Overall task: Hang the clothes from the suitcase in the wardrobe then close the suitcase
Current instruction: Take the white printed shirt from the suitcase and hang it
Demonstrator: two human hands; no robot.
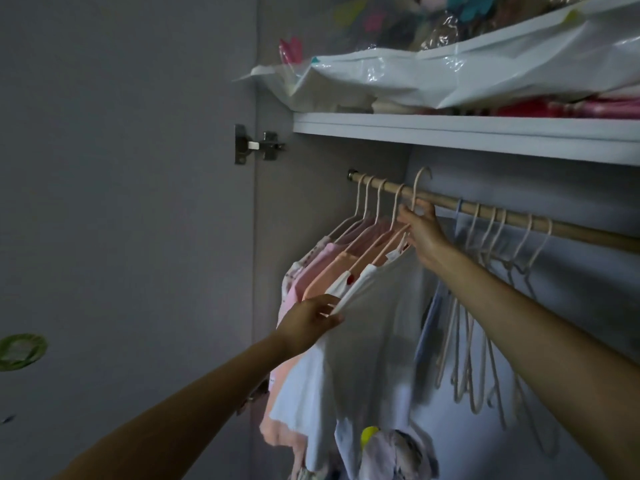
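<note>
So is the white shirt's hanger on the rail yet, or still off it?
Not on yet. The hanger's hook stands up above the rail, while the right hand grips its neck and the left hand holds the white shirt.

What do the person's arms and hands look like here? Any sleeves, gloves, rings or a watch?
Both forearms are bare for all of their visible length, with no sleeve in view. The left hand and the right hand wear no gloves. No watch, bracelet or ring shows on either, though the light is dim and small details are hard to tell.
</note>
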